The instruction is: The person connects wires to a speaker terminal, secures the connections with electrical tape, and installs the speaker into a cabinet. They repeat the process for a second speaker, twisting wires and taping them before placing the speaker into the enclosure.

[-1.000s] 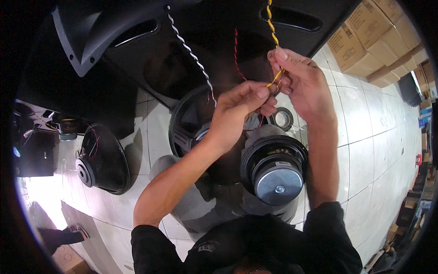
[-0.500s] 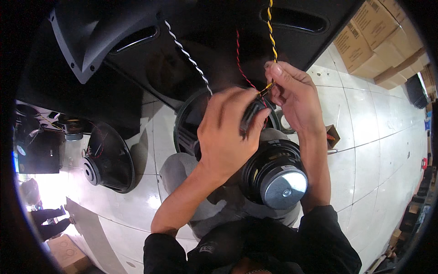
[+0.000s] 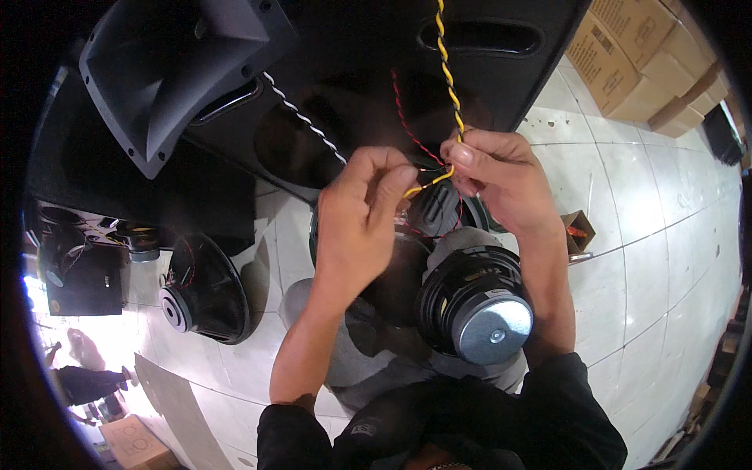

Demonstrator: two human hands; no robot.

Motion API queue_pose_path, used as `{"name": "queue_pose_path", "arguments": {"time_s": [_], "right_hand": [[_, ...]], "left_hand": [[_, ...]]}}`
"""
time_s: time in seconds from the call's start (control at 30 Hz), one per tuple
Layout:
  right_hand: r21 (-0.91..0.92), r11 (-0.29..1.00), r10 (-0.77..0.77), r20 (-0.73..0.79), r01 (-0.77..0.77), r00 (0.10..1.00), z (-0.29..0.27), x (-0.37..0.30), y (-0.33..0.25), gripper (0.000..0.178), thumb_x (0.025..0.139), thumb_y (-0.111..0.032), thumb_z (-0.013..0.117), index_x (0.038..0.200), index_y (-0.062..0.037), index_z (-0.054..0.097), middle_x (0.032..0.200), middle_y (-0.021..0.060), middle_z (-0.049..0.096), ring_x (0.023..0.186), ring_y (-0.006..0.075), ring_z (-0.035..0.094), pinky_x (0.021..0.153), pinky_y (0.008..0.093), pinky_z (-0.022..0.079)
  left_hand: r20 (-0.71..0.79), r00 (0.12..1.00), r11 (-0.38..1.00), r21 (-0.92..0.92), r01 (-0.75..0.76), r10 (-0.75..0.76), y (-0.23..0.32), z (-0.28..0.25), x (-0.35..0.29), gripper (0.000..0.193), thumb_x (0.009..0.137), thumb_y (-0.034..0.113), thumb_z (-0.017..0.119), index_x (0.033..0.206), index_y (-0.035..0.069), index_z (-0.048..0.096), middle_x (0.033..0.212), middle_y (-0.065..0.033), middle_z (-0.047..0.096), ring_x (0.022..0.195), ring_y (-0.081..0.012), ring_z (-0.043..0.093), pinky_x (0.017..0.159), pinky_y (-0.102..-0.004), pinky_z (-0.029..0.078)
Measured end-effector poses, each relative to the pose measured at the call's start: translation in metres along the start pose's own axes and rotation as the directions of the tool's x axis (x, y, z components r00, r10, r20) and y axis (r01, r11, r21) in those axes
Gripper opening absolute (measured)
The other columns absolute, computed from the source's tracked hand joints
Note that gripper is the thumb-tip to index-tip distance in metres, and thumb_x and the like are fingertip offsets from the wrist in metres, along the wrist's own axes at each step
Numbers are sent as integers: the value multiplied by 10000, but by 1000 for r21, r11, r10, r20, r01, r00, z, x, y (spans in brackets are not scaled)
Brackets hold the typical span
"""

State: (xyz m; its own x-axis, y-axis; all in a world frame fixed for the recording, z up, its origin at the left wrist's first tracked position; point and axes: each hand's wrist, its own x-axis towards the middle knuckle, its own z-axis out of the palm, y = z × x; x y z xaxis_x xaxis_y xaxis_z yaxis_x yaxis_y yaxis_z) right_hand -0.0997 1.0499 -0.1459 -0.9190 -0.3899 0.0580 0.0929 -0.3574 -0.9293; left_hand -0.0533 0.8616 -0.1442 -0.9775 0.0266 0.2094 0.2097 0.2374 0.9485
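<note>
My left hand (image 3: 364,211) pinches the yellow strand of a twisted yellow-and-black cable (image 3: 449,74) near its end. My right hand (image 3: 505,180) grips the same cable higher up, between thumb and fingers. The yellow strand bends across between my two hands. Beside my right fingertips runs a thin twisted red-and-black wire (image 3: 399,102). A white-and-black twisted cable (image 3: 301,117) passes behind my left hand. Below my hands a black ridged part (image 3: 437,205) shows, partly hidden. A speaker driver with a silver magnet (image 3: 493,329) rests at my lap.
A large black speaker cabinet (image 3: 360,55) fills the far side, with a black horn (image 3: 188,70) at far left. Another speaker cone (image 3: 207,290) lies on the tiled floor at left. Cardboard boxes (image 3: 627,55) stand at far right; a small open box (image 3: 578,233) sits beside my right forearm.
My left hand has drawn back from my right, and the yellow strand now spans the space between them. The ridged black part shows more. The whole view has shifted slightly.
</note>
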Motion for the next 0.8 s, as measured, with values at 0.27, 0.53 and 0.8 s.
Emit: {"name": "queue_pose_path", "arguments": {"time_s": [0.27, 0.53, 0.8], "right_hand": [[-173, 935, -337, -154, 311, 929, 12, 7, 16, 176, 930, -128, 710, 985, 38, 729, 807, 25, 617, 744, 98, 549, 668, 223, 418], [-335, 914, -264, -62, 230, 962, 3, 2, 8, 180, 907, -124, 730, 975, 43, 729, 824, 50, 656, 757, 110, 604, 687, 234, 455], [303, 952, 27, 79, -49, 997, -2, 2, 11, 169, 907, -125, 719, 945, 39, 707, 817, 74, 666, 715, 131, 611, 646, 269, 477]], "left_hand": [[159, 938, 632, -703, 326, -307, -10, 35, -23, 193, 1036, 215, 579, 1058, 27, 619, 878, -47, 638, 782, -125, 607, 715, -280, 509], [-102, 965, 920, 341, -194, 241, 8, 0, -8, 144, 981, 122, 628, 1028, -12, 606, 833, -104, 645, 731, -172, 624, 691, -346, 503], [86, 988, 964, -225, 142, -125, -15, 14, -10, 214, 1032, 205, 579, 1036, -7, 604, 827, -29, 603, 737, -103, 559, 685, -267, 470]]}}
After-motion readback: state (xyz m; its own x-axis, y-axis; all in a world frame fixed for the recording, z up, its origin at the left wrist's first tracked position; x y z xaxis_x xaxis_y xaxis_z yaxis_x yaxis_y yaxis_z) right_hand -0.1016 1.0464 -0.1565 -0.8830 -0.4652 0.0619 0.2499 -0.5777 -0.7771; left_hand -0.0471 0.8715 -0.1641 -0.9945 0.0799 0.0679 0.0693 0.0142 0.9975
